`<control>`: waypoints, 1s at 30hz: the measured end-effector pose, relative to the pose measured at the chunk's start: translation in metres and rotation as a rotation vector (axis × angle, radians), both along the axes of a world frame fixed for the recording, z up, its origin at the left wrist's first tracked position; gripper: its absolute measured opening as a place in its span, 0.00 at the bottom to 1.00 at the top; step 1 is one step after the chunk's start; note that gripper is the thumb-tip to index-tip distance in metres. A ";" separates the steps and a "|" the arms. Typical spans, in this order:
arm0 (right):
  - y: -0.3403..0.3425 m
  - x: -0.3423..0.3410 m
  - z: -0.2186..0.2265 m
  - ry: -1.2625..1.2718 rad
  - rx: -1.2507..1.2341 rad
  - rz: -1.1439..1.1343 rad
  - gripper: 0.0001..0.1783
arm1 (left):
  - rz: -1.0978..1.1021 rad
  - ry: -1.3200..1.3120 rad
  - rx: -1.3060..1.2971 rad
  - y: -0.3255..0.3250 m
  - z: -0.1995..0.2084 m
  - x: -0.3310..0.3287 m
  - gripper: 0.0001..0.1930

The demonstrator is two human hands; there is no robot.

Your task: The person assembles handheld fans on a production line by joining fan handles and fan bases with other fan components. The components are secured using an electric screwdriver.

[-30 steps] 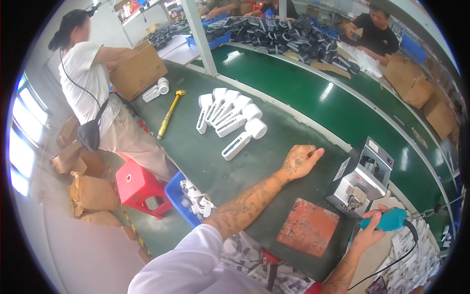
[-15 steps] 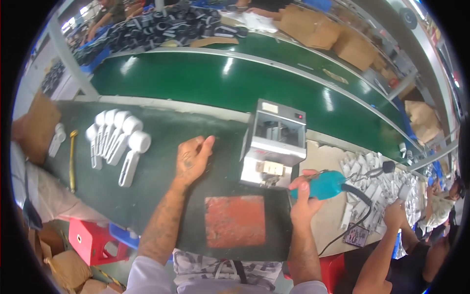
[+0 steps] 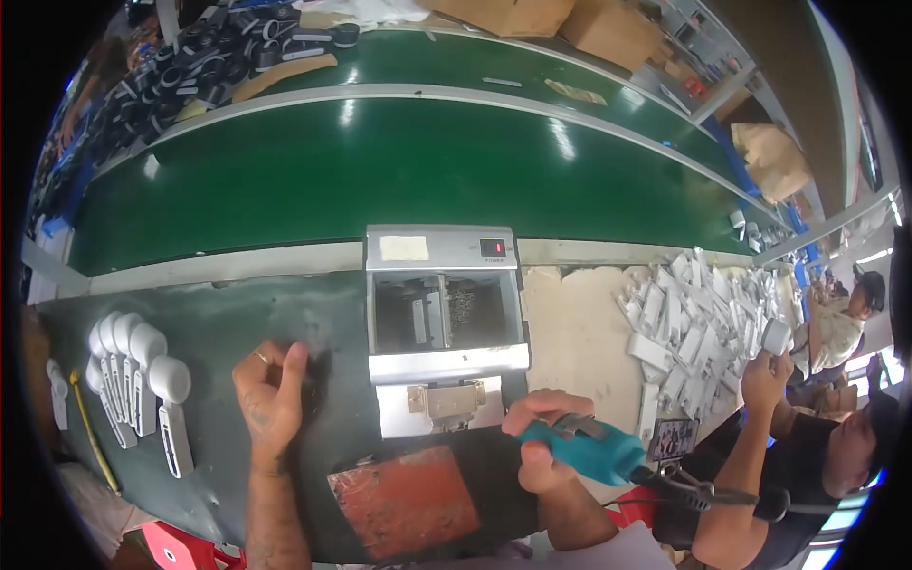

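My right hand (image 3: pixel 544 456) is wrapped round a teal electric screwdriver (image 3: pixel 589 451), whose black cord trails off to the right. It is near the front right corner of a grey screw feeder (image 3: pixel 446 365) with small screws visible inside and a red-lit switch on top. My left hand (image 3: pixel 270 394) is closed, thumb up, above the dark mat left of the feeder; whatever its curled fingers may hold is hidden. A worn red pad (image 3: pixel 407 502) lies between my forearms. White long-handled parts with round cup ends (image 3: pixel 171 382) lie in a row at the left.
White plastic parts (image 3: pixel 689 332) are heaped on the right, beside a phone-like screen (image 3: pixel 673 440). A co-worker's hand (image 3: pixel 763 380) holds a white part there. A green conveyor (image 3: pixel 285 180) runs behind the feeder. A yellow stick (image 3: pixel 93 427) lies far left, above a red stool (image 3: pixel 180 546).
The view has shifted, so the feeder appears further left and lower. My right hand still grips the screwdriver, now closer to the feeder's front corner. My left hand stays closed.
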State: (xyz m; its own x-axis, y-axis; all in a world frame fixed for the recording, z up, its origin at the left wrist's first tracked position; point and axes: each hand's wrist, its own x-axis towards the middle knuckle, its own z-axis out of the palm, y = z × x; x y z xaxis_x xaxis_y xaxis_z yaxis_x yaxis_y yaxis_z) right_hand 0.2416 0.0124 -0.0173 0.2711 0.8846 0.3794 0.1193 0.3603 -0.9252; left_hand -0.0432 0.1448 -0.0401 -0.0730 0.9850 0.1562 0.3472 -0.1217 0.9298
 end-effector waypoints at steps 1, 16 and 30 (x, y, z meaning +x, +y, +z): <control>-0.001 -0.002 0.001 -0.005 0.020 0.009 0.30 | 0.022 0.001 -0.019 -0.003 0.005 -0.002 0.21; 0.009 -0.016 0.011 -0.034 0.092 -0.140 0.44 | -0.022 0.087 0.005 0.001 0.003 -0.006 0.22; 0.005 -0.018 0.002 0.073 0.213 0.030 0.28 | -0.090 0.193 0.007 -0.004 0.013 -0.009 0.23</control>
